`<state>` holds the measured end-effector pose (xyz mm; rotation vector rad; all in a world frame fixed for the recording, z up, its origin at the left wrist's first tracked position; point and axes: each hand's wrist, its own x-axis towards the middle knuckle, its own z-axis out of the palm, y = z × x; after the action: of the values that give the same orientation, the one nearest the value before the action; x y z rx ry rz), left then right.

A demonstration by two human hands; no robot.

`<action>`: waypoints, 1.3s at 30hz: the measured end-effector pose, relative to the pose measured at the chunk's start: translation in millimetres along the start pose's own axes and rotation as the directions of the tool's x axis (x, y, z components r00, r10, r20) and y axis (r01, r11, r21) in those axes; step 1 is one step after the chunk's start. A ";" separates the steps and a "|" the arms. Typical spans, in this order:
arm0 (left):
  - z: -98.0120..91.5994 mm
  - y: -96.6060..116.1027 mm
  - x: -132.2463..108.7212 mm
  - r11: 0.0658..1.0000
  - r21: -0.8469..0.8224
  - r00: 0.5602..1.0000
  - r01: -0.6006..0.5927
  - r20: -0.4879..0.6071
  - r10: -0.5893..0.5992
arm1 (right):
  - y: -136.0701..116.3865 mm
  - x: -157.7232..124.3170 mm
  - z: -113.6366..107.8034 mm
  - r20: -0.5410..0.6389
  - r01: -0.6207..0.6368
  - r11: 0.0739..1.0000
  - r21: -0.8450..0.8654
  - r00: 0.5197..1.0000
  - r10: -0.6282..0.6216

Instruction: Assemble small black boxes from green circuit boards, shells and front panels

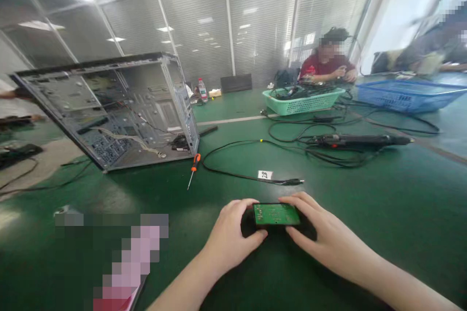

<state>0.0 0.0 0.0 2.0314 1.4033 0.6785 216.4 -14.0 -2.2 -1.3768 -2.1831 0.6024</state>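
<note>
A small green circuit board (pixel 276 214) with a dark edge or casing sits between my two hands, its soldered face turned up towards me. My left hand (pixel 233 233) grips its left end, with the thumb at the near edge and the fingers at the far edge. On the opposite end my right hand (pixel 314 226) pinches it in the same way. Beyond my hands lies a black cable (pixel 233 172) with a plug end, beside a white label marked 28 (pixel 264 175). Further left is an orange-handled screwdriver (pixel 194 167), just in front of an opened computer case (pixel 160 153).
A long black corded tool (pixel 361 141) rests among coiled cables on the right. Behind it stand a green basket (pixel 306 103) full of cables and a blue basket (pixel 408 99). A plastic bottle (pixel 202 91) is at the back. A person in red (pixel 324 60) sits across the table.
</note>
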 end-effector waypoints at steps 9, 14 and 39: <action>1.6 -9.7 2.2 1.000 -0.012 0.999 0.022 -0.041 -0.022 | -10.1 8.9 0.1 0.031 0.089 0.984 -0.153 0.996 -0.085; 2.2 -11.1 3.8 0.999 -0.030 0.999 -0.019 -0.050 0.017 | -32.4 29.4 0.0 0.078 0.148 0.968 -0.202 0.988 -0.135; -1.6 -4.8 4.4 1.000 -0.015 0.999 0.027 -0.016 -0.027 | -56.7 35.7 -41.8 -0.262 0.290 0.823 -0.489 0.851 -0.456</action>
<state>-2.8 5.8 -1.9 1.9963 1.4286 0.6931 188.9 0.7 70.4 -1.0771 -2.2501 -0.2989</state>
